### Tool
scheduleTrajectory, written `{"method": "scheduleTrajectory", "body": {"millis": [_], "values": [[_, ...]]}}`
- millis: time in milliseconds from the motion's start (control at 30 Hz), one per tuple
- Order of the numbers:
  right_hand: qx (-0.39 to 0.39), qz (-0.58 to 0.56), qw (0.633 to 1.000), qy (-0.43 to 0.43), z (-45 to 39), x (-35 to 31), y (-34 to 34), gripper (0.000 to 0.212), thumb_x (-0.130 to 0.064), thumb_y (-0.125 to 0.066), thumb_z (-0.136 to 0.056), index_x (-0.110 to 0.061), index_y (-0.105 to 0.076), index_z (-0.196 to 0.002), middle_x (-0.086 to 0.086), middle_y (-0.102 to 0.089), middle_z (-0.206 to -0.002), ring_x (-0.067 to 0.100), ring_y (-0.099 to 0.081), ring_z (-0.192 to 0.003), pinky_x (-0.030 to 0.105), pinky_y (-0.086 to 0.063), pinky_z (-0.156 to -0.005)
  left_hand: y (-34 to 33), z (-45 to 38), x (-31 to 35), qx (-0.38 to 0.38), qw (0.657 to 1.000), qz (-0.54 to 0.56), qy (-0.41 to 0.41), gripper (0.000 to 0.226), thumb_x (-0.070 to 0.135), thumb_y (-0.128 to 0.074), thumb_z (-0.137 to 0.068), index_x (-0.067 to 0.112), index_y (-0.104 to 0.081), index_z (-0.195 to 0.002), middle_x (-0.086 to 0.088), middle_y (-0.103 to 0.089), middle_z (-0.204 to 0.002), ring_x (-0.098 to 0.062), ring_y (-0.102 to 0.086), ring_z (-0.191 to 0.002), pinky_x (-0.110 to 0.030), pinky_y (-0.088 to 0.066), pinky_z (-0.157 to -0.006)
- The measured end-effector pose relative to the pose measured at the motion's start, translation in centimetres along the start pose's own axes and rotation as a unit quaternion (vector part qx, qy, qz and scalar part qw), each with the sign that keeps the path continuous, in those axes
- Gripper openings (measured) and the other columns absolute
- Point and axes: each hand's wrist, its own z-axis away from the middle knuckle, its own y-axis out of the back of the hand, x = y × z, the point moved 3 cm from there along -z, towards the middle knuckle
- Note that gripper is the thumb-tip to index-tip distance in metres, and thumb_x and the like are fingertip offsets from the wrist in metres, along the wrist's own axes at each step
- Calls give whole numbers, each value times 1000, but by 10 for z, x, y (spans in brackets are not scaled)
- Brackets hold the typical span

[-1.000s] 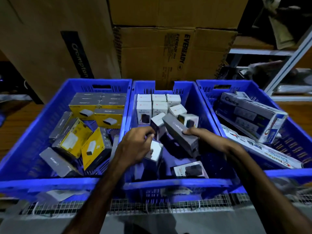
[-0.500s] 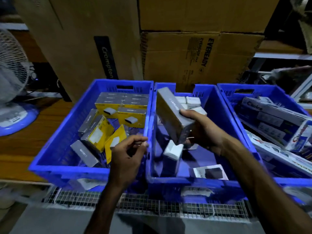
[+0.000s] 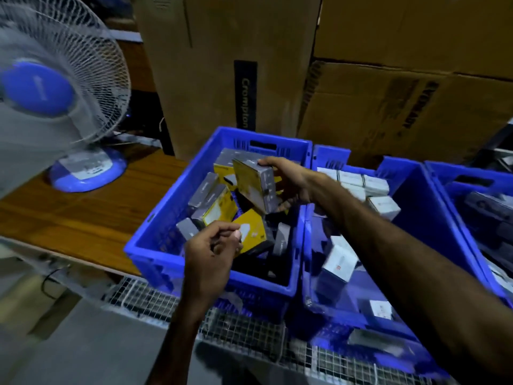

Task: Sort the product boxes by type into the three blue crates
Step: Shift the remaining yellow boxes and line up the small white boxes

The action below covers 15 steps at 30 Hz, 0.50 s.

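Here, right hand (image 3: 286, 182) stretched across above left crate (image 3: 155, 245), grip wrapped round a grey-and-yellow box (image 3: 255, 187), held tilted over the yellow boxes (image 3: 222, 209) piled inside. Left hand (image 3: 211, 257) at that crate's near rim, grip loosely curled, thumb against fingertips, holding nothing discernible. White boxes (image 3: 358, 182) in middle crate (image 3: 410, 195); right crate (image 3: 472, 184) at the edge. Fan (image 3: 55, 79) on wooden tabletop (image 3: 83, 215).
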Motion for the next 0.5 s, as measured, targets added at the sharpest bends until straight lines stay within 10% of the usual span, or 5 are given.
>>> {"method": "scheduleTrajectory", "body": {"millis": [200, 367, 500], "values": [[98, -63, 991, 64, -54, 1, -23, 10, -22, -49, -97, -16, -55, -91, 6, -45, -73, 19, -40, -54, 29, -33, -51, 0, -3, -6, -8, 998, -54, -26, 11, 31, -69, -94, 23, -76, -98, 7, -78, -89, -9, -76, -85, -43, -63, -75], [154, -35, 976, 150, -47, 12, -13, 19, 2, -55, -98, 1, -70, -110, 14, -67, -96, 29, -65, -89, 42, -52, -74, -1, -3, 0, -41, 996, -72, -40, 7, 22, -73, -95, 22, -76, -102, 11, -77, -96, -3, -73, -92, -31, -61, -78], [126, -5, 970, 208, 9, 26, 0, 23, 0, -52, -104, 4, -65, -122, 17, -74, -110, 24, -70, -92, 23, -59, -69, -6, 3, 7, -51, 992, -100, -65, 12, 29, -71, -92, 22, -77, -100, 14, -75, -95, -1, -71, -91, -30, -59, -78]]}}
